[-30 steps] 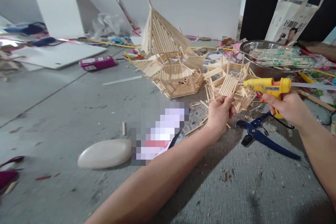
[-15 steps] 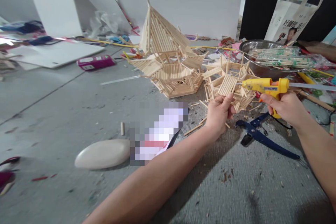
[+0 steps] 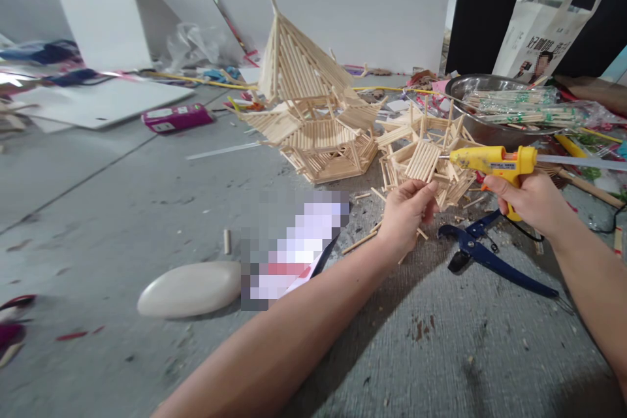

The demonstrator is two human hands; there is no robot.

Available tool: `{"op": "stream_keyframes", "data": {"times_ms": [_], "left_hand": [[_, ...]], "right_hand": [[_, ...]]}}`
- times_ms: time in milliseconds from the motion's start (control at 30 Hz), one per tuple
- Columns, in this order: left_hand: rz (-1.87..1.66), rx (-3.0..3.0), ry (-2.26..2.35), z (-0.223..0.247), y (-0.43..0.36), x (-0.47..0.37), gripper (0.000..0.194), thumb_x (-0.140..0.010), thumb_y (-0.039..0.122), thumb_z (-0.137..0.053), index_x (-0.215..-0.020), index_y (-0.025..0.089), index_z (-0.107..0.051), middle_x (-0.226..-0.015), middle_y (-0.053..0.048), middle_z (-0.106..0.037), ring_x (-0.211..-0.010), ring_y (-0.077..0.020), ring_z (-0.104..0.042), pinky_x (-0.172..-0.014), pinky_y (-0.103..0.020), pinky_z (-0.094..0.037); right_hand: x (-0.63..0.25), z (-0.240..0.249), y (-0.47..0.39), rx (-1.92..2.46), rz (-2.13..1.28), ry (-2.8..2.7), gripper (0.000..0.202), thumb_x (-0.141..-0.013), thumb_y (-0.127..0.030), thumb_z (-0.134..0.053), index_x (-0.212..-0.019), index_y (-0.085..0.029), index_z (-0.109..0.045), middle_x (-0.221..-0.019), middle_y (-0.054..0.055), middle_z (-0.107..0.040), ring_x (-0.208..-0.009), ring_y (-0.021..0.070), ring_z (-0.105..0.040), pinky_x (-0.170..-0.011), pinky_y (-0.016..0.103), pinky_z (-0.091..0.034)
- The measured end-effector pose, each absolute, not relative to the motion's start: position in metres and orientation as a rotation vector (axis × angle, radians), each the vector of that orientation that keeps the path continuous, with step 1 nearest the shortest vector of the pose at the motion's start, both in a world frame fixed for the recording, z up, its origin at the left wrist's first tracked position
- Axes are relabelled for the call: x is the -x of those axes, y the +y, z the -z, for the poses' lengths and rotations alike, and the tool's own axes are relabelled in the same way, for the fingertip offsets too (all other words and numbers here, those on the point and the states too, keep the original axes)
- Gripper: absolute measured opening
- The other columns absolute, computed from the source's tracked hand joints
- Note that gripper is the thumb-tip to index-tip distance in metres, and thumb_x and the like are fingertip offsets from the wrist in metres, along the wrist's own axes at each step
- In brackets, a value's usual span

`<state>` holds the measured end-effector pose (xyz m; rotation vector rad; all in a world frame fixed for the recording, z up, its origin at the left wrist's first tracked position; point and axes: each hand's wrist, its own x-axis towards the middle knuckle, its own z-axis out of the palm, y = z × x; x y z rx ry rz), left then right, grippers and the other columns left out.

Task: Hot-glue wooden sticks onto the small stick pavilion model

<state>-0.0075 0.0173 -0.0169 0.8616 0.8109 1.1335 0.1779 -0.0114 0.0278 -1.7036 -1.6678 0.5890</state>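
My left hand (image 3: pixel 409 212) is closed in a pinch at the lower edge of a small panel of wooden sticks (image 3: pixel 422 160), laid side by side. In my right hand (image 3: pixel 536 202) is a yellow hot glue gun (image 3: pixel 482 158), its nozzle pointing left at the panel's right edge. A clear glue stick (image 3: pixel 582 161) sticks out of its back. Behind the panel stands a low, open framework of sticks (image 3: pixel 396 135), partly hidden by my hand. To its left rises a stick-built pavilion model (image 3: pixel 326 134) with a pointed roof (image 3: pixel 304 62).
A blue-handled cutter (image 3: pixel 504 268) lies below my right hand. Stick scraps (image 3: pixel 360 241) litter the floor. Nearby are a pale oval object (image 3: pixel 191 289), a pixelated item (image 3: pixel 298 248), a metal bowl (image 3: pixel 463 104) with wrapped sticks, a purple pack (image 3: pixel 177 117) and a white bag (image 3: pixel 539 32).
The left fingers have slid slightly down along the panel, and the thumb lies lower. The glue gun stays at the panel's edge. The whole view has shifted very slightly.
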Motion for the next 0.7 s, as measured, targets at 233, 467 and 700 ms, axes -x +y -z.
{"op": "stream_keyframes", "data": {"times_ms": [233,467,700], "left_hand": [[-1.148,-0.92,0.856,0.0208,0.0207,0.0098,0.029,-0.067,0.037,-0.068,-0.058,0.016,-0.05,-0.04,0.006,-0.051,-0.031,-0.0027,-0.037,-0.032,-0.016,-0.026],[-1.167,-0.905,0.874,0.0208,0.0213,0.0091,0.03,-0.066,0.038,-0.069,-0.057,0.016,-0.05,-0.04,0.006,-0.05,-0.03,-0.0029,-0.037,-0.032,-0.016,-0.025],[-1.164,-0.888,0.871,0.0212,0.0211,0.009,0.03,-0.065,0.037,-0.07,-0.056,0.016,-0.05,-0.04,0.006,-0.049,-0.031,-0.0029,-0.037,-0.033,-0.016,-0.025]], "right_hand": [[-0.1782,-0.0282,-0.0119,1.702,-0.613,-1.665,0.038,-0.073,-0.061,-0.051,-0.069,-0.024,-0.055,-0.041,-0.004,-0.05,-0.04,0.0144,-0.05,-0.05,0.033,-0.042],[-0.1794,-0.0262,-0.0109,1.686,-0.585,-1.686,0.037,-0.074,-0.06,-0.051,-0.064,-0.024,-0.055,-0.04,-0.003,-0.051,-0.04,0.0143,-0.05,-0.051,0.033,-0.043],[-0.1807,-0.0228,-0.0101,1.63,-0.573,-1.671,0.034,-0.075,-0.056,-0.053,-0.064,-0.024,-0.055,-0.04,-0.004,-0.051,-0.039,0.014,-0.05,-0.049,0.032,-0.042]]}}
